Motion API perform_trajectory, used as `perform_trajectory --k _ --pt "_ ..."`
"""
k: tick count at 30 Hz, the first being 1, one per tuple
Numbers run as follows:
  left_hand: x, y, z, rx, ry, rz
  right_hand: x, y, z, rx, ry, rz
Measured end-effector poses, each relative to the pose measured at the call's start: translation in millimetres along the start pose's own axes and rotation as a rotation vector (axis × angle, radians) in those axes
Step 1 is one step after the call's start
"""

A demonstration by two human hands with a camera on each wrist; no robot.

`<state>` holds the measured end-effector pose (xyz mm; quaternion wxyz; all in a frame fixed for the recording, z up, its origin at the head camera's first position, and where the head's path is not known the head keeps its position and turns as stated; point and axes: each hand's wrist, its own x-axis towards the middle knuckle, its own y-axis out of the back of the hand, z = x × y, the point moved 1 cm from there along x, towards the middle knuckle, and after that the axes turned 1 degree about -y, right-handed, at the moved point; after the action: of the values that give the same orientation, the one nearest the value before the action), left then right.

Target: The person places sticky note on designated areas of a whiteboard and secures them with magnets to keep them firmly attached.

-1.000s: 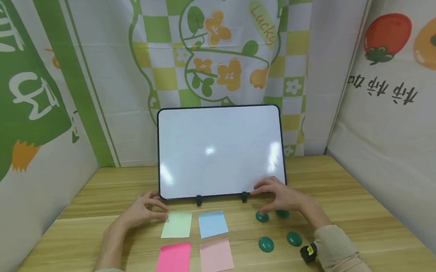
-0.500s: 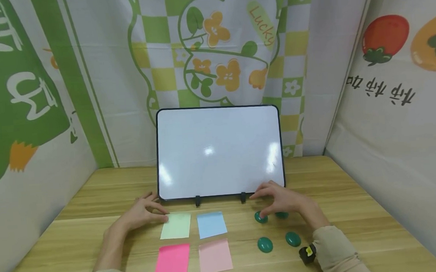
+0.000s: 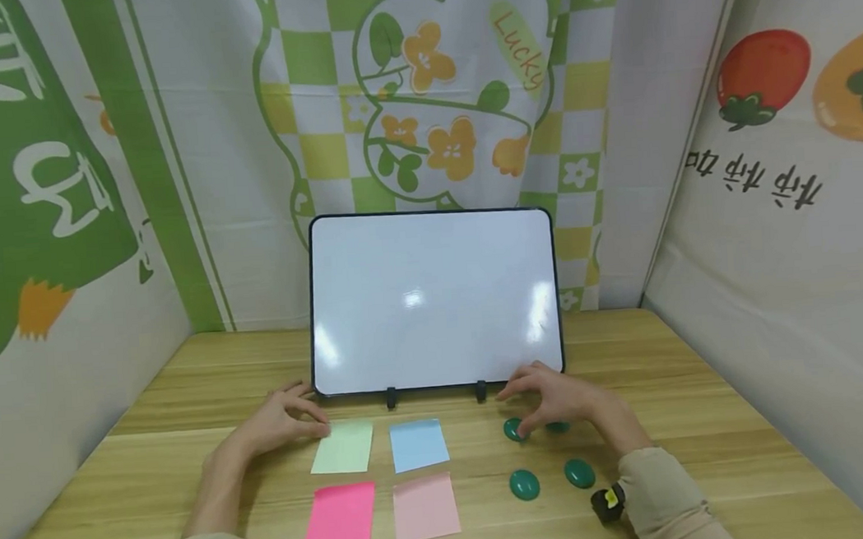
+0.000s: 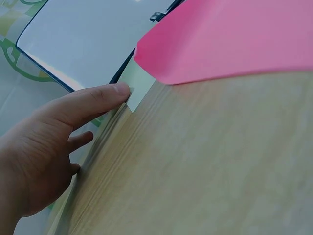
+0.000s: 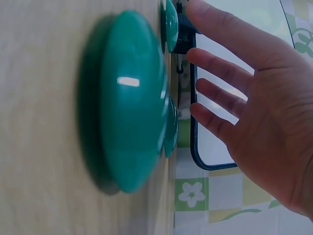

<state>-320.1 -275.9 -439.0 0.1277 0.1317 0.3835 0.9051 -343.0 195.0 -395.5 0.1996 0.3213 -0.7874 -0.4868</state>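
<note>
In the head view, my left hand [image 3: 281, 417] is at the upper left corner of a pale green sticky note [image 3: 343, 448]; the thumb touches that corner. The left wrist view shows the thumb over the note's corner and other fingers spread below. My right hand [image 3: 558, 394] is over the back pair of green round magnets, its thumb at the edge of the back left magnet [image 3: 513, 429]. Its fingers are spread apart from the thumb. The back right magnet [image 3: 557, 427] is partly hidden under the hand. Two front magnets [image 3: 524, 485] lie nearer.
A whiteboard [image 3: 433, 302] stands upright at the back on small black feet [image 3: 391, 398]. Beside the green note lies a blue sticky note [image 3: 419, 446]; in front are a hot pink one [image 3: 340, 517] and a light pink one [image 3: 426, 508]. Curtains close in the wooden table [image 3: 710, 450].
The green sticky note has slid slightly left with my left thumb at its corner. My right thumb has shifted a little right and nearer, to the edge of the back left magnet.
</note>
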Motion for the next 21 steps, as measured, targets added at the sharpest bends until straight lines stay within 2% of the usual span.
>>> perform_trajectory --k 4,12,21 --pt "-0.8 1.4 0.8 -0.016 0.022 -0.001 0 -0.9 1 -0.005 -0.021 -0.016" --pt "-1.6 3.7 1.2 -0.034 0.0 0.006 0 -2.9 1 0.004 -0.052 -0.048" --pt "-5.9 13.3 0.5 -0.055 0.016 0.026 -1 -3.4 1 0.021 -0.11 -0.084"
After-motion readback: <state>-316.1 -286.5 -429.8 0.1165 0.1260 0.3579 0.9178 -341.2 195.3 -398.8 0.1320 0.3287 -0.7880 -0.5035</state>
